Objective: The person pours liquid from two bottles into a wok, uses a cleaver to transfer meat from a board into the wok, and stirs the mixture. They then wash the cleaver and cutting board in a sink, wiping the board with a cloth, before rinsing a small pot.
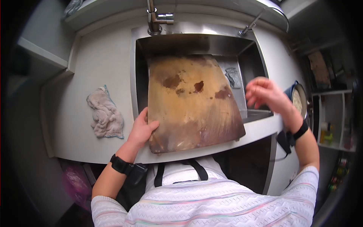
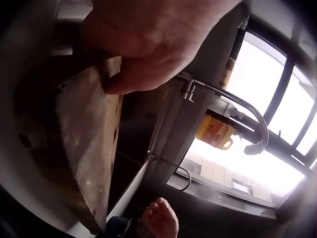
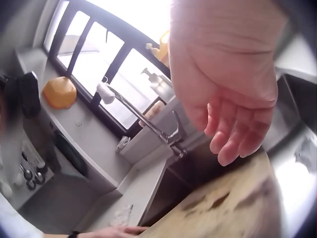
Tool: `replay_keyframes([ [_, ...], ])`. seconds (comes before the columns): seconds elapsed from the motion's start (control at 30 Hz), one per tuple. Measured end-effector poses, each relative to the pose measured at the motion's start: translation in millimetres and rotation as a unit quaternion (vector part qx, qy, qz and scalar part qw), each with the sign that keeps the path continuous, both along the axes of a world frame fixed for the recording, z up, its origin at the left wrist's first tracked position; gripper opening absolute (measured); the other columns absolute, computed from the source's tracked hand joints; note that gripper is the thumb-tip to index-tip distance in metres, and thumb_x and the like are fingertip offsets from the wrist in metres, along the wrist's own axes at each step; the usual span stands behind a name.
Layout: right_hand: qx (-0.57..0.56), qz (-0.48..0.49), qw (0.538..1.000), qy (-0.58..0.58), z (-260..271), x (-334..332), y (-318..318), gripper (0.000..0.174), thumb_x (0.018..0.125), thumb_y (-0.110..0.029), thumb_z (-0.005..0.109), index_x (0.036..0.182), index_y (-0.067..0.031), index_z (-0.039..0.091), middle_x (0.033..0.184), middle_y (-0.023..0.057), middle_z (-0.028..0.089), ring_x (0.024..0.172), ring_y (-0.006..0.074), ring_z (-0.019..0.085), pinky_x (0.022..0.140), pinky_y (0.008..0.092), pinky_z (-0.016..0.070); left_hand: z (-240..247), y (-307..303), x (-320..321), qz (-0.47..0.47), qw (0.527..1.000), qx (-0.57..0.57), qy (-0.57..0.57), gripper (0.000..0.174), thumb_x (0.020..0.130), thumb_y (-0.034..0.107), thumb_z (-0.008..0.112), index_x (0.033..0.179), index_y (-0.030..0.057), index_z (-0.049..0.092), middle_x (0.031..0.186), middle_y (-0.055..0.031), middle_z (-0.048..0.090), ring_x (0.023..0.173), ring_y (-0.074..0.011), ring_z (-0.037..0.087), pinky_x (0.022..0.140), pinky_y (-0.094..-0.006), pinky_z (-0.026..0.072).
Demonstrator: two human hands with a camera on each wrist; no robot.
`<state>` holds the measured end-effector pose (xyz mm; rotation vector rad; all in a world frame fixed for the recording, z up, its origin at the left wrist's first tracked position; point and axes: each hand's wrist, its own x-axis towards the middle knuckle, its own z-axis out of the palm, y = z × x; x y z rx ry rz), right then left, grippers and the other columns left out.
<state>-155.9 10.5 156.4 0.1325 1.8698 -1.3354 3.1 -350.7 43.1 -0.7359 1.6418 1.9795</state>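
A large wooden cutting board [image 1: 189, 109] with dark, damp-looking stains lies over the sink, its near edge reaching past the counter's front. My left hand [image 1: 141, 130] grips the board's left edge, thumb on the top face and fingers down the side. In the left wrist view that hand [image 2: 148, 49] covers part of the board's edge [image 2: 86, 129]. Off to the right, my right hand [image 1: 264, 92] hangs in the air over the sink's right side, apart from the board. The right wrist view shows its fingers [image 3: 233, 131] loosely bent with nothing in them.
Around the board is the steel sink [image 1: 134, 75], with a tall faucet [image 1: 153, 22] and a thin curved spout [image 1: 264, 15] behind it. A crumpled cloth [image 1: 106, 113] lies on the left counter. At the right stands a blue-rimmed pot [image 1: 298, 99] with pale contents.
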Motion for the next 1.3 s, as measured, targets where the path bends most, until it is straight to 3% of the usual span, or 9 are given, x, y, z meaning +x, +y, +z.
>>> replay_keyframes([
  [0.13, 0.124, 0.183, 0.934, 0.282, -14.6, -109.8, -34.9, 0.025, 0.088, -0.017, 0.056, 0.109, -0.004, 0.059, 0.085, 0.0077, 0.067, 0.074, 0.018, 0.066, 0.061, 0.0285, 0.0522, 6.6, 13.6, 10.7, 0.056, 0.993, -0.093, 0.036, 0.057, 0.078, 0.002, 0.058, 0.131, -0.005, 0.037, 0.117, -0.0178, 0.055, 0.102, -0.0242, 0.058, 0.086, -0.0323, 0.0466],
  [0.27, 0.2, 0.326, 0.709, 0.592, -55.0, -183.3, -111.2, 0.04, 0.079, -0.004, 0.051, 0.118, -0.0155, 0.057, 0.118, 0.0044, 0.059, 0.109, 0.0257, 0.054, 0.092, 0.0386, 0.0406, 11.5, 25.2, 24.1, -0.067, 0.89, -0.413, 0.182, 0.057, 0.073, 0.012, 0.062, 0.125, -0.0048, 0.045, 0.122, -0.0247, 0.048, 0.114, -0.0398, 0.045, 0.098, -0.0429, 0.0374],
  [0.43, 0.228, 0.374, 0.589, 0.679, -75.4, -230.5, -199.5, 0.048, 0.079, -0.004, 0.048, 0.125, -0.0169, 0.051, 0.134, -0.0015, 0.046, 0.127, 0.0258, 0.037, 0.099, 0.0531, 0.03, 39.7, 44.0, 23.6, -0.091, 0.837, -0.505, 0.19, 0.05, 0.072, 0.009, 0.064, 0.119, -0.0018, 0.051, 0.123, -0.0211, 0.048, 0.112, -0.0376, 0.046, 0.096, -0.0405, 0.0388],
  [0.5, 0.343, 0.371, 0.452, 0.735, -70.0, -230.4, -213.1, 0.05, 0.08, -0.006, 0.049, 0.128, -0.0159, 0.048, 0.137, -0.0017, 0.043, 0.128, 0.0285, 0.037, 0.096, 0.0552, 0.0305, 37.8, 41.0, 27.5, -0.077, 0.834, -0.508, 0.198, 0.044, 0.073, 0.007, 0.063, 0.116, -0.0014, 0.053, 0.124, -0.0198, 0.048, 0.113, -0.0361, 0.047, 0.096, -0.0395, 0.0391],
  [0.7, 0.254, 0.355, 0.585, 0.683, -65.8, -200.4, -154.5, 0.045, 0.078, -0.006, 0.05, 0.122, -0.0136, 0.053, 0.13, 0.0031, 0.05, 0.124, 0.0268, 0.04, 0.095, 0.0484, 0.0367, 47.6, 35.1, 26.5, -0.07, 0.834, -0.505, 0.208, 0.04, 0.074, 0.008, 0.063, 0.112, -0.0003, 0.056, 0.122, -0.019, 0.051, 0.112, -0.0347, 0.049, 0.097, -0.0382, 0.0386],
  [0.83, 0.249, 0.276, 0.801, 0.47, -153.2, -187.1, -37.1, 0.023, 0.079, -0.016, 0.057, 0.101, -0.0087, 0.06, 0.089, 0.019, 0.063, 0.086, 0.0386, 0.06, 0.075, 0.0461, 0.0489, 101.6, 12.4, -6.2, -0.017, 0.851, -0.472, 0.228, 0.034, 0.081, 0.007, 0.061, 0.114, 0.0, 0.057, 0.119, -0.0135, 0.056, 0.112, -0.025, 0.051, 0.094, -0.0343, 0.0384],
  [1.0, 0.366, 0.347, 0.808, 0.304, -271.9, -116.1, 63.6, 0.056, 0.075, -0.025, 0.069, 0.124, -0.0094, 0.046, 0.115, 0.024, 0.055, 0.103, 0.0379, 0.056, 0.088, 0.0428, 0.0464, 155.0, 1.0, -50.2, 0.076, 0.864, -0.392, 0.305, 0.028, 0.086, 0.006, 0.059, 0.113, -0.0005, 0.059, 0.113, -0.006, 0.059, 0.099, -0.0135, 0.054, 0.086, -0.0233, 0.0387],
  [1.2, 0.329, 0.251, 0.87, 0.267, -304.7, -125.0, 83.1, 0.028, 0.072, -0.011, 0.063, 0.099, -0.0047, 0.063, 0.093, 0.0208, 0.065, 0.092, 0.0373, 0.062, 0.081, 0.0417, 0.0497, 202.1, 1.5, -144.6, -0.024, 0.814, -0.352, 0.462, 0.037, 0.091, 0.022, 0.052, 0.122, 0.002, 0.054, 0.117, -0.0121, 0.059, 0.109, -0.0195, 0.054, 0.092, -0.0316, 0.0398],
  [1.3, 0.166, 0.064, 0.96, 0.218, -269.7, -147.9, 78.7, 0.019, 0.074, -0.003, 0.06, 0.092, 0.0002, 0.063, 0.078, 0.0071, 0.064, 0.071, 0.0133, 0.06, 0.065, 0.0264, 0.0491, 211.6, 5.3, -197.6, -0.051, 0.824, -0.155, 0.543, 0.032, 0.092, 0.022, 0.054, 0.116, 0.0015, 0.055, 0.11, -0.0118, 0.059, 0.101, -0.0225, 0.056, 0.087, -0.0376, 0.0432],
])
